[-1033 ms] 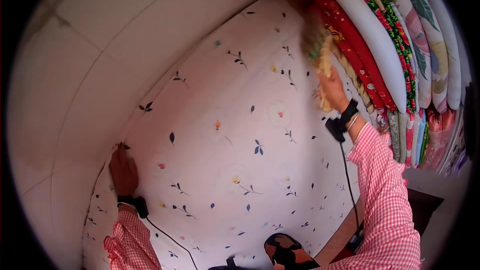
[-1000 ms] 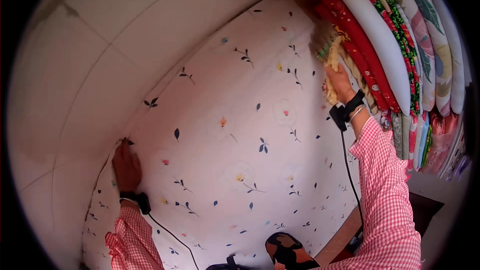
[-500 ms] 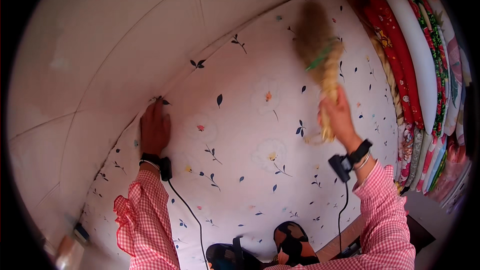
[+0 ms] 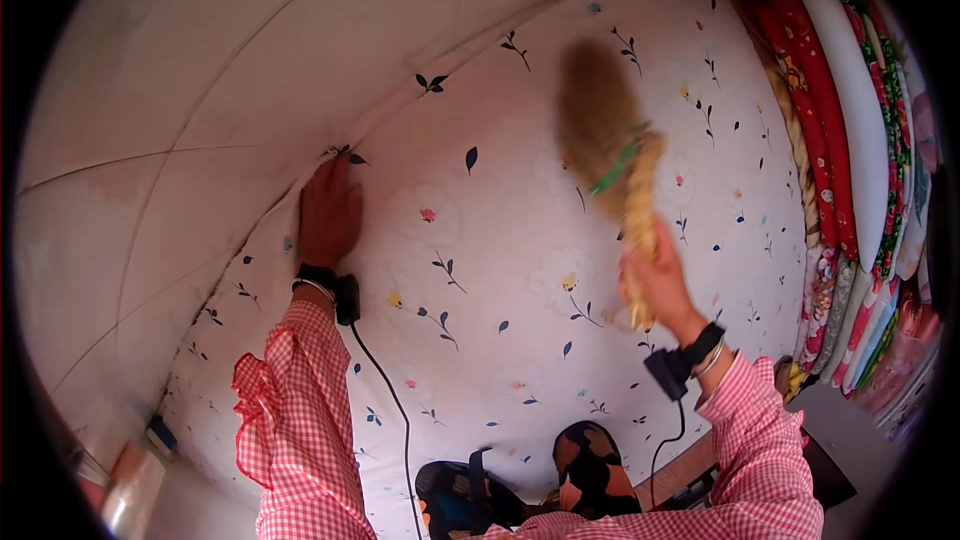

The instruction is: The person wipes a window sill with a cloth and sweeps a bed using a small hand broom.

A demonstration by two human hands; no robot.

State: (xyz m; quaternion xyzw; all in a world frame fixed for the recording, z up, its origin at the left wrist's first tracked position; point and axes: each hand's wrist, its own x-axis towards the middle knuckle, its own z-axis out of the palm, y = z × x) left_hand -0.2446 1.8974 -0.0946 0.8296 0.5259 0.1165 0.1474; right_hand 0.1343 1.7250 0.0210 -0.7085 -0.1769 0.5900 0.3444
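Observation:
A white sheet (image 4: pixel 500 270) printed with small flowers and dark leaves covers the broad surface in front of me. My right hand (image 4: pixel 660 275) is closed round the braided straw handle of a hand broom (image 4: pixel 600 110). Its brown, motion-blurred bristle head points away from me over the sheet, and a green tie crosses where head and handle meet. At the sheet's left edge by the wall, my left hand (image 4: pixel 330 208) lies flat with its fingers stretched forward. It holds nothing I can see.
A tiled wall (image 4: pixel 250 50) runs along the left and far side. Folded, stacked bedding (image 4: pixel 820 130) in red, white and floral cloth lines the right side. Cables hang from the bands on both my wrists. Dark patterned fabric (image 4: pixel 590 470) shows close to my body.
The broom has swept left and nearer to me over the sheet, its head now covering a printed flower. My left hand stays by the same edge; the whole view has shifted slightly.

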